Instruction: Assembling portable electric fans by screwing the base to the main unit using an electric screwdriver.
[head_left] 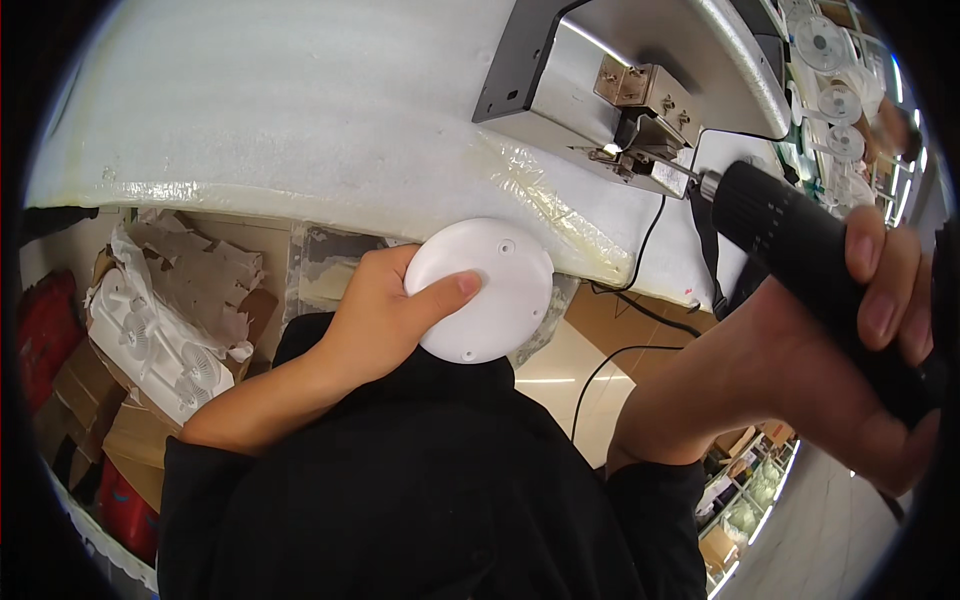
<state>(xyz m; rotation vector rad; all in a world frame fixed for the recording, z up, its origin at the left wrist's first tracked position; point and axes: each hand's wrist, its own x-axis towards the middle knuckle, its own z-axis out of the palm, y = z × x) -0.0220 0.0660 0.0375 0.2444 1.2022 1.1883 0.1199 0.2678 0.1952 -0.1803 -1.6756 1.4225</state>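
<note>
Up-R of the wht disc [490,310] pinched in L hand [390,305], R hand [825,375] wraps blk driver [800,240], bit [680,171] angled up-L at steel bracket [655,100].

I have bright indoor light and crisp detail at the left hand [390,305]. Ahead and right of it, clear tape [535,190] glares on the white worktop [270,100]. Beyond the right hand [825,375], slightly soft, strip lights [897,80] glow; straight edges bow toward the blackened border.
</note>
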